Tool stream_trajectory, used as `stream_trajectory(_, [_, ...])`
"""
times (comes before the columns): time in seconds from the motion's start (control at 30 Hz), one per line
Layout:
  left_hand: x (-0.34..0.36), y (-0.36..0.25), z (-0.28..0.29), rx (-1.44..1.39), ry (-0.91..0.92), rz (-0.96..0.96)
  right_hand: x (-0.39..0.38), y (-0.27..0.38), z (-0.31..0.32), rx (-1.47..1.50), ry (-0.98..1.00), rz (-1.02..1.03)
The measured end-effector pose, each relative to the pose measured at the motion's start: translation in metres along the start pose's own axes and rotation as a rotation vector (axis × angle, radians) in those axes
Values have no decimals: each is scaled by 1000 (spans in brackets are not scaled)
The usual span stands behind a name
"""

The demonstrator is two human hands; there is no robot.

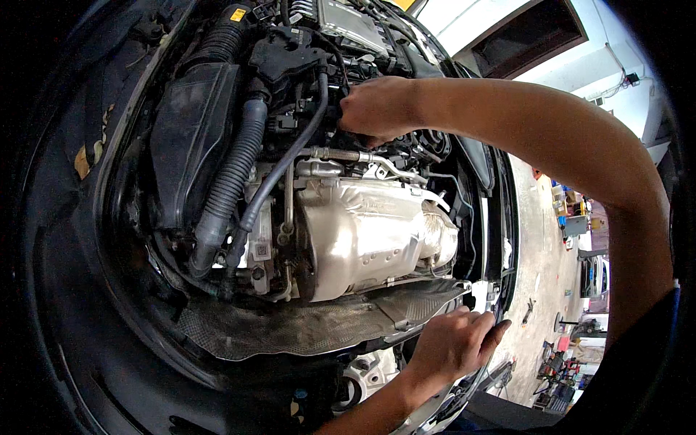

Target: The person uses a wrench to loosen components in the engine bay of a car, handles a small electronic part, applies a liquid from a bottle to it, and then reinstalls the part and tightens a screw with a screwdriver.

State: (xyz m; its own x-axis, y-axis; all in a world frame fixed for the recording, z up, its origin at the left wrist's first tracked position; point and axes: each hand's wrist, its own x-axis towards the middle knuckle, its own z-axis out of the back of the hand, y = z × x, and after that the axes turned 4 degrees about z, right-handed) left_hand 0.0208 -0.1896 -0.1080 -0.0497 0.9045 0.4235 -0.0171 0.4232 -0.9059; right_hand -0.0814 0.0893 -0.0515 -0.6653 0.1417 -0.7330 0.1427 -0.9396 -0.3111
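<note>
though between hands [380, 110], canister [359, 239] apart

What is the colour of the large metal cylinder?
The metal cylinder is silvery, shown in the head view.

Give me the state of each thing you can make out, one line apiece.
Right hand: fingers curled, tips hidden among dark engine parts
Left hand: fingers curled, grip unclear
Ribbed hose: slanted, bent near its lower end
Smooth hose: curved
Silver canister: uncovered, shiny
Textured metal shield: wavy along its lower edge
Black box: closed, as far as visible
</note>
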Motion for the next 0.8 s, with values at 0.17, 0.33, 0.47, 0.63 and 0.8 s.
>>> stream_trajectory(0.17, [2, 0, 1, -10, 42, 56, -1, -8, -7, 99, -42, 13])
stream_trajectory(0.33, [4, -1, 0, -61, 61, 104, -2, -12, -16, 157, -83, 8])
stream_trajectory(0.47, [2, 3, -6, -101, 57, 75, -4, -11, -15, 196, -96, 6])
stream_trajectory(0.63, [6, 5, -4, -82, 32, 56, 3, -9, -22, 239, -106, -23])
stream_trajectory(0.8, [5, -1, -3, -63, 20, 78, -1, -6, -20, 232, -187, -19])
